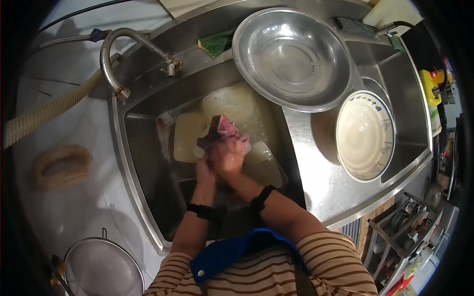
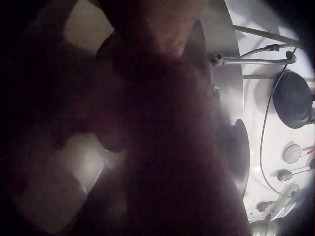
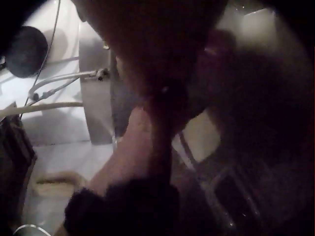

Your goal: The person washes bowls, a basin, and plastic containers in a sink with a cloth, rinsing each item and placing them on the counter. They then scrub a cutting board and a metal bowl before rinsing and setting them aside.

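Right hand (image 1: 229, 155) was curled round a crumpled pink bundle (image 1: 226, 127), pink with dark patches, looked like wet cloth to me. Left hand (image 1: 205, 168) was tucked in just beside and partly under the right one, but its fingers were hidden, so I can't tell how far they were bent or if they had hold of anything. Both wrist views were too dark to help there.

Bundle stuck out past the right hand, over the left basin of the steel sink (image 1: 140, 143), which had cloudy water (image 1: 264, 123) in it. A pale blocky thing (image 1: 187, 140) sat in the basin just left of the hands, with more pale shapes behind and to the right.

Around that: a big steel bowl (image 1: 291, 71) overlapping the basin's back right corner, a white bowl (image 1: 364, 135) with blue marks right of it, a green scrubber (image 1: 217, 44) on the back ledge, and a bent faucet (image 1: 136, 34) at the back left. Mesh strainer (image 1: 103, 269) was down at the lower left.
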{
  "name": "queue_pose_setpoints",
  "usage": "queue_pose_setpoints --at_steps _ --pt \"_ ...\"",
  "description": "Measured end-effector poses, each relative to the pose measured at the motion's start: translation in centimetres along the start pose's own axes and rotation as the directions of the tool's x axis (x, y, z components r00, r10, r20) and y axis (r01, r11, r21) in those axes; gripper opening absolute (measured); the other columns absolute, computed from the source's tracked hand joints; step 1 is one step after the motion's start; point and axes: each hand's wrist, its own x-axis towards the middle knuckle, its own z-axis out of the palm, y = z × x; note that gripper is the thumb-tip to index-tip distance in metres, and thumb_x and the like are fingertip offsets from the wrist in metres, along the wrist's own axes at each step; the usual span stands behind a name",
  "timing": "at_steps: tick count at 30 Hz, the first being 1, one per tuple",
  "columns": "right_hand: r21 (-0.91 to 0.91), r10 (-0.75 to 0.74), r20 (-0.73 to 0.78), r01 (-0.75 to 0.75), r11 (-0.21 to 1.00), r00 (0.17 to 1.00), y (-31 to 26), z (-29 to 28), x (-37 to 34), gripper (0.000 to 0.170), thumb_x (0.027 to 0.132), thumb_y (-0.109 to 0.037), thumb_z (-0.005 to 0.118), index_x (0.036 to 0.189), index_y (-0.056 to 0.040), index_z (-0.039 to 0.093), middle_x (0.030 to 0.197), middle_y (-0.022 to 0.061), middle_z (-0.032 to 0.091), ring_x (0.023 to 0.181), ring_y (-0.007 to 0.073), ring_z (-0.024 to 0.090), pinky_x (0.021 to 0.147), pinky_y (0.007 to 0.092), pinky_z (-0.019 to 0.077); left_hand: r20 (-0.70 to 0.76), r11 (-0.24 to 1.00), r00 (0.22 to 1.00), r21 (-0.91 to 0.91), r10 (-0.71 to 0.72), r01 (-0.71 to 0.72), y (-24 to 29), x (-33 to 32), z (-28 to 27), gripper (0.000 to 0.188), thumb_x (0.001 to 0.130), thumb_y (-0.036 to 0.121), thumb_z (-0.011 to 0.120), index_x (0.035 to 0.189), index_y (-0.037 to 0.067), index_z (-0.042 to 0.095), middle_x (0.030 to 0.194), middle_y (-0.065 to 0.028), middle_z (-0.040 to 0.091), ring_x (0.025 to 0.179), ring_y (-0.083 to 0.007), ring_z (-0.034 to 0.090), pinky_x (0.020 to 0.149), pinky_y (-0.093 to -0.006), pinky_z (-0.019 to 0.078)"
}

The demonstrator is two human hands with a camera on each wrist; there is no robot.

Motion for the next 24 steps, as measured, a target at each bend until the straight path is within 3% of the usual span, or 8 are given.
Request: queue_pose_setpoints --at_steps 3,6,8,11,15,17,21,24 --pt "-0.093 0.179 0.055 -0.174 0.980 0.982 4.4 2.5 1.7 0.016 0.070 -0.020 0.058 0.083 -0.0103 0.061 0.089 0.0112 0.057 0.086 0.0316 0.051 0.078 0.0448 0.0384 -0.197 0.946 0.979 -0.322 -0.044 -0.023 2.5 -3.0 4.9 0.033 0.085 0.010 0.049 0.116 0.001 0.042 0.114 -0.0101 0.049 0.106 -0.0231 0.048 0.094 -0.0397 0.0373" --pt "0.311 0.398 0.307 -0.486 0.816 0.864 10.9 6.6 0.9 0.027 0.075 -0.028 0.052 0.089 -0.0068 0.060 0.097 0.0162 0.059 0.086 0.0372 0.054 0.076 0.0446 0.0425 -0.242 0.976 0.968 -0.217 -0.068 0.015 3.7 -3.9 4.2 0.039 0.085 0.012 0.050 0.120 0.001 0.038 0.119 -0.0108 0.047 0.111 -0.0238 0.044 0.097 -0.0399 0.0344" --pt "0.143 0.616 0.494 -0.756 0.639 0.614 13.0 6.5 0.4 0.027 0.077 -0.026 0.050 0.095 -0.0073 0.059 0.093 0.0168 0.060 0.080 0.0369 0.057 0.072 0.0406 0.0454 -0.086 0.978 0.992 -0.193 -0.093 0.075 4.0 -4.3 2.4 0.043 0.084 0.010 0.051 0.122 0.000 0.036 0.121 -0.0115 0.045 0.113 -0.0249 0.043 0.097 -0.0401 0.0338" --pt "0.106 0.405 0.515 -0.525 0.845 0.756 15.3 6.4 -0.6 0.024 0.078 -0.028 0.051 0.094 -0.0135 0.061 0.095 0.0152 0.060 0.085 0.0344 0.057 0.078 0.0394 0.0434 0.080 0.961 0.979 -0.188 -0.190 0.202 4.9 -5.6 -0.1 0.043 0.083 0.009 0.053 0.122 -0.001 0.037 0.122 -0.0119 0.045 0.113 -0.0251 0.043 0.096 -0.0396 0.0356" --pt "-0.218 0.411 0.653 -0.362 0.906 0.636 15.0 6.9 0.1 0.017 0.076 -0.026 0.052 0.087 -0.0203 0.064 0.094 0.0136 0.061 0.089 0.0312 0.056 0.084 0.0387 0.0397 0.004 0.974 0.974 -0.012 -0.228 0.228 6.1 -7.4 0.1 0.043 0.081 0.008 0.056 0.119 -0.002 0.039 0.118 -0.0117 0.048 0.108 -0.0238 0.048 0.093 -0.0376 0.0388" --pt "0.220 0.330 0.521 -0.498 0.839 0.787 10.0 2.8 1.1 0.014 0.076 -0.024 0.052 0.080 -0.0220 0.066 0.096 0.0122 0.060 0.096 0.0291 0.052 0.092 0.0412 0.0334 0.038 0.971 0.988 0.192 -0.149 0.139 6.8 -7.9 2.3 0.042 0.079 0.007 0.058 0.117 -0.002 0.042 0.114 -0.0110 0.051 0.103 -0.0216 0.052 0.089 -0.0345 0.0412" --pt "-0.010 -0.038 0.376 0.045 0.999 0.926 6.5 0.2 0.8 0.013 0.072 -0.021 0.054 0.078 -0.0230 0.066 0.093 0.0058 0.060 0.101 0.0284 0.046 0.091 0.0450 0.0315 0.020 0.978 0.996 0.194 -0.084 0.079 7.0 -8.1 5.1 0.040 0.076 0.004 0.059 0.114 -0.003 0.045 0.108 -0.0100 0.055 0.097 -0.0198 0.054 0.087 -0.0320 0.0415" --pt "0.110 -0.010 0.363 -0.032 0.993 0.932 8.7 2.8 -1.0 0.014 0.070 -0.020 0.055 0.080 -0.0219 0.065 0.089 0.0058 0.059 0.096 0.0269 0.050 0.091 0.0420 0.0323 0.083 0.933 0.994 0.358 -0.067 0.033 7.3 -8.1 5.4 0.041 0.077 0.002 0.055 0.117 -0.003 0.043 0.112 -0.0110 0.052 0.102 -0.0232 0.051 0.088 -0.0354 0.0402"
